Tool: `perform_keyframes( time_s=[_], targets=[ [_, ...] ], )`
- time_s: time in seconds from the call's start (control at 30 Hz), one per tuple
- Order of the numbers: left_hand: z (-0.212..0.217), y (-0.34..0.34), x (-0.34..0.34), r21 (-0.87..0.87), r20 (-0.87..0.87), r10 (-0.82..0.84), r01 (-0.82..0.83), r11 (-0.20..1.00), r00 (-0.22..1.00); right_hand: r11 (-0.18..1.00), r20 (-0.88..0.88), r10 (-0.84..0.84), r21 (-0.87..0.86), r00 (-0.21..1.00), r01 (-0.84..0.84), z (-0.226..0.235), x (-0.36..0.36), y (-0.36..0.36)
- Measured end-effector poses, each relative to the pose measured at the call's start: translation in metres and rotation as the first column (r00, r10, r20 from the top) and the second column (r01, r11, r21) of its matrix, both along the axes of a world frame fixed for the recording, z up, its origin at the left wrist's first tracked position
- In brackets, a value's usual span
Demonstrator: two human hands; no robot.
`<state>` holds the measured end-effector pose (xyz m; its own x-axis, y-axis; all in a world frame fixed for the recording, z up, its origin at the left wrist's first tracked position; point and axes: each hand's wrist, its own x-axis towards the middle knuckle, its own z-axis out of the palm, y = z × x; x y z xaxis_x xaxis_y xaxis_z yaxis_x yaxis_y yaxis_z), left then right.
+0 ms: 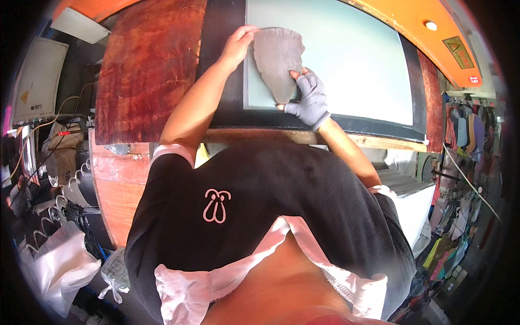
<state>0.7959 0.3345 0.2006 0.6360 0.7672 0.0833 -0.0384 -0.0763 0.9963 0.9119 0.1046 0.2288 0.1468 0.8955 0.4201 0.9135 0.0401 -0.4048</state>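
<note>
A grey, ribbed, roughly triangular piece of material (277,59) lies flat on a pale blue-grey work surface (352,59). My left hand (238,46), bare, presses its upper left edge with the fingertips. On the right I wear a grey fingerless glove, and my right hand (310,100) rests on the piece's lower right edge near its narrow tip, fingers spread on it. Neither hand lifts the piece. The pale surface sits in a black frame (222,65).
A reddish-brown wooden board (149,65) lies left of the black frame. An orange machine housing (428,32) curves along the back right. White plastic bags (59,268) and cables are at lower left. Coloured cut pieces hang at the right (466,130).
</note>
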Motion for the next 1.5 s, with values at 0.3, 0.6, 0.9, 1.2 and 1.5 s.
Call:
perform_keyframes(
  time_s=[0.3, 0.6, 0.9, 1.2, 1.5],
  targets=[
    [-0.005, 0.000, -0.003, 0.074, -0.005, -0.025, 0.025, 0.997, 1.000, 0.990, -0.152, 0.100, -0.079, 0.983, -0.113, 0.002, 0.022, -0.001],
    [-0.004, 0.004, -0.002, -0.063, 0.071, 0.011, -0.006, 0.998, 0.997, 0.997, 0.039, 0.067, -0.032, 0.997, -0.066, 0.003, 0.014, 0.003],
    [0.005, 0.002, -0.016, 0.048, 0.047, 0.083, -0.085, 0.995, 0.995, 0.998, 0.011, 0.030, 0.062, 1.000, -0.030, 0.006, 0.021, -0.023],
    [0.011, -0.106, -0.086, 0.694, -0.245, 0.065, 0.128, 0.708, 0.967, 0.909, 0.091, -0.393, 0.191, 0.915, 0.371, -0.017, 0.105, -0.106],
    [0.021, -0.020, 0.002, 0.839, -0.398, 0.243, 0.244, 0.486, 0.885, 0.894, 0.086, -0.436, 0.158, 0.896, 0.420, -0.010, 0.185, 0.006]
  ],
)
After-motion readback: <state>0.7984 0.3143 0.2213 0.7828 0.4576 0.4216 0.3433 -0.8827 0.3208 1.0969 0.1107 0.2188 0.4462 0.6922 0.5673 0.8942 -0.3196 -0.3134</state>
